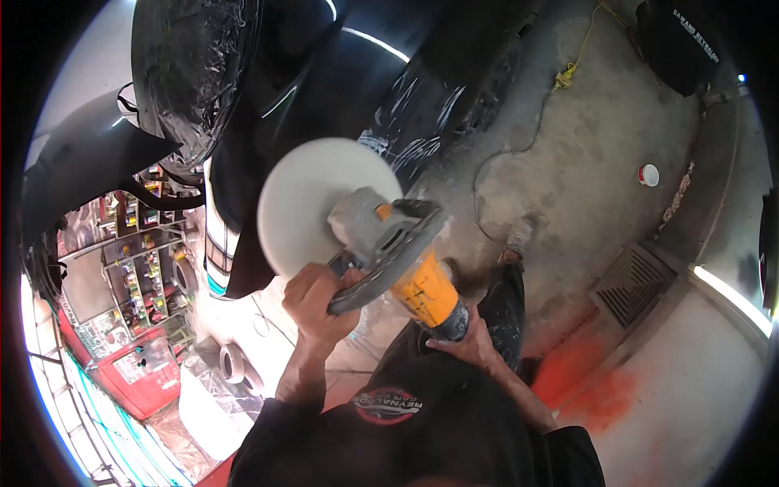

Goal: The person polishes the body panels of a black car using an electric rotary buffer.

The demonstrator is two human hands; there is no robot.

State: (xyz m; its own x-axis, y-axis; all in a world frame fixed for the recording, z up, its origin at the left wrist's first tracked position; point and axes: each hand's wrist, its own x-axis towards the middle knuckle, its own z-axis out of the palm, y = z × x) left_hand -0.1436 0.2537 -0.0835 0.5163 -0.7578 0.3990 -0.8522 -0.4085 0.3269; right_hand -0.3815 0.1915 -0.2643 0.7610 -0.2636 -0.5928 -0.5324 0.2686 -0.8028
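A polishing machine with a yellow body [428, 290] and a large round white pad [302, 203] is held in front of my torso, the pad's face turned up and to the left. My left hand [318, 302] is wrapped round the lower end of its curved black handle. At the rear of the machine, my right hand [471, 339] grips the black end of the body. Just beyond the pad lies a glossy black car panel [414, 105] with white smears; whether the pad touches it cannot be seen.
A cord [535, 134] runs over the concrete floor [592, 138] to a yellow connector [565, 77]. A small white tub [648, 175] and a floor grate [631, 286] are at the right. Shelves [146, 276] with cans and a red cabinet [138, 373] stand at the left.
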